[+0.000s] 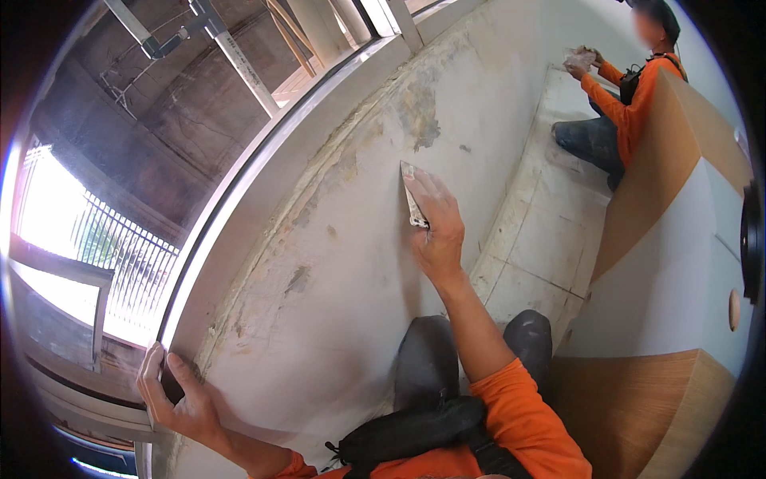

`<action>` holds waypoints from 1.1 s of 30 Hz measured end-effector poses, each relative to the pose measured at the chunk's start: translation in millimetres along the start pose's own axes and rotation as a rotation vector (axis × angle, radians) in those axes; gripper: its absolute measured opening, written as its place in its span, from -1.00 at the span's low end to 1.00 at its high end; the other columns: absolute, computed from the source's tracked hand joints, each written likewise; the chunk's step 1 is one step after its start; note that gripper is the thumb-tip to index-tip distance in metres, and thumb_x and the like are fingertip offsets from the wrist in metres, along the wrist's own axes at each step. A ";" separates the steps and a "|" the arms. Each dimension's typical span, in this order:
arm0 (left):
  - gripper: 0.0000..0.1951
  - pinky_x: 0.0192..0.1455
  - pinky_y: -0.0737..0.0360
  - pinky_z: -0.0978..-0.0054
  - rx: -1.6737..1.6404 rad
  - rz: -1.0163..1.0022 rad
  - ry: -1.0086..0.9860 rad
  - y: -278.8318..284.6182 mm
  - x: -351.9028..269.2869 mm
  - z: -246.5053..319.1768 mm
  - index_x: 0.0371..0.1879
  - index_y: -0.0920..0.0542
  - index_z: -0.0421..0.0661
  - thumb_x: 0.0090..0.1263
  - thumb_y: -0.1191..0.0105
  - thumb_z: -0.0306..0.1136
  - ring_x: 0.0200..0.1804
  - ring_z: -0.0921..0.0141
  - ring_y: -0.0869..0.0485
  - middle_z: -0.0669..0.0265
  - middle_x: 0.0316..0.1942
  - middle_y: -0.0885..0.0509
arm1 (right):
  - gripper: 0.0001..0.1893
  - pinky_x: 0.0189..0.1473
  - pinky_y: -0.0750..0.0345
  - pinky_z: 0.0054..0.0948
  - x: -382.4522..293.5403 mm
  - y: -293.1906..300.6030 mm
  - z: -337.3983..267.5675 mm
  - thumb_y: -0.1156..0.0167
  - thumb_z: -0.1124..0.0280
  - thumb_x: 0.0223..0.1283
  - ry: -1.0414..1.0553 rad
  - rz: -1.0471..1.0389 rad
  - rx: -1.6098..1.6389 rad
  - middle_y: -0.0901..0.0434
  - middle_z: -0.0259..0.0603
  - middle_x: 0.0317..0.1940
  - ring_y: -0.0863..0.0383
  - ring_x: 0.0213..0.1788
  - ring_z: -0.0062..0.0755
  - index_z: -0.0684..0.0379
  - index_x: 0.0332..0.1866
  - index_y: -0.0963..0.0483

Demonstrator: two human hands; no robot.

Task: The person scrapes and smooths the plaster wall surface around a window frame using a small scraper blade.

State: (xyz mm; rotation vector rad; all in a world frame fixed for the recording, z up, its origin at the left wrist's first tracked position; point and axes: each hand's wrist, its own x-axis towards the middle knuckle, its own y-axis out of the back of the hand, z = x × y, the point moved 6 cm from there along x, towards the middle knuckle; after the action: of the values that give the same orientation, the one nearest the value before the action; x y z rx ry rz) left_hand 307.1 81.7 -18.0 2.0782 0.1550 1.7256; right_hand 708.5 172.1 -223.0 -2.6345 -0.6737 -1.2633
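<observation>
My right hand (441,224) holds a flat metal putty knife (412,200) smeared with filler, its blade at the face of a whitish plastered wall (365,299). Bare grey and yellowish patches (422,114) mark the plaster above it, and a smaller grey spot (297,279) shows lower down. A rough, cracked seam (281,224) runs along the wall under the window frame (239,173). At the lower left, my left hand (185,404) grips the edge of that frame, fingers over the outer side and thumb on the inner side.
A wood-and-white cabinet (652,281) stands close on my right. Dusty floor tiles (532,239) lie between it and the wall. Farther along, a co-worker in orange (637,120) crouches, holding a pale, unclear object (579,58). White pipes (239,66) show outside the window.
</observation>
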 end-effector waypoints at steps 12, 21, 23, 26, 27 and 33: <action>-0.87 0.15 -0.73 0.18 -0.028 0.094 -0.009 3.1 -4.0 -5.2 -0.09 -0.78 -0.32 0.66 -0.16 -0.56 -0.01 0.17 -0.80 0.08 -0.10 -0.86 | -0.24 0.38 -0.62 -0.11 -0.8 -4.4 9.7 -0.23 0.78 0.03 -0.008 0.042 -0.011 -0.72 -0.22 0.37 -0.65 0.41 0.12 -0.06 0.42 -0.65; -0.80 0.09 -0.76 0.21 -0.018 0.167 -0.086 8.0 -7.3 -5.3 -0.21 -0.74 -0.34 0.71 -0.10 -0.55 0.00 0.18 -0.81 0.07 -0.11 -0.88 | -0.23 0.39 -0.61 -0.11 10.7 -13.0 3.8 -0.22 0.79 0.06 -0.039 0.121 0.041 -0.73 -0.16 0.35 -0.66 0.39 0.14 -0.06 0.44 -0.65; -0.79 0.09 -0.77 0.21 -0.012 0.159 -0.061 6.9 -8.5 -6.6 -0.22 -0.74 -0.33 0.72 -0.09 -0.54 -0.01 0.19 -0.81 0.08 -0.11 -0.88 | -0.23 0.39 -0.61 -0.11 12.0 -10.4 2.7 -0.22 0.80 0.06 -0.024 0.140 0.056 -0.73 -0.16 0.35 -0.66 0.40 0.15 -0.05 0.44 -0.65; -0.77 0.07 -0.78 0.21 -0.011 0.163 -0.018 6.3 -9.7 -3.5 -0.22 -0.74 -0.32 0.73 -0.08 -0.52 -0.02 0.20 -0.81 0.08 -0.11 -0.88 | -0.24 0.40 -0.61 -0.10 0.3 -12.2 0.3 -0.20 0.81 0.08 -0.024 0.095 0.004 -0.74 -0.13 0.33 -0.66 0.39 0.16 -0.03 0.44 -0.65; -0.77 0.06 -0.78 0.21 -0.013 0.164 -0.004 6.7 -9.8 -2.0 -0.23 -0.74 -0.32 0.73 -0.07 -0.52 -0.03 0.21 -0.82 0.08 -0.11 -0.88 | -0.25 0.39 -0.61 -0.10 0.4 -14.4 -0.6 -0.20 0.81 0.08 -0.031 0.109 0.011 -0.74 -0.13 0.33 -0.66 0.39 0.17 -0.03 0.44 -0.66; -0.74 0.04 -0.77 0.22 0.003 0.163 -0.059 7.1 -8.6 -5.1 -0.26 -0.73 -0.33 0.73 -0.06 -0.51 -0.05 0.17 -0.83 0.06 -0.11 -0.89 | -0.27 0.41 -0.59 -0.07 10.1 -9.5 0.0 -0.23 0.77 0.06 -0.008 0.125 0.050 -0.74 -0.14 0.34 -0.66 0.39 0.15 -0.02 0.42 -0.67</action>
State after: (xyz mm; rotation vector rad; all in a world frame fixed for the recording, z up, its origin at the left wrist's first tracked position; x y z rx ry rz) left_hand 299.0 73.6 -22.3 2.1944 -0.0307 1.7540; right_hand 709.6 183.9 -215.8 -2.5971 -0.5253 -1.1865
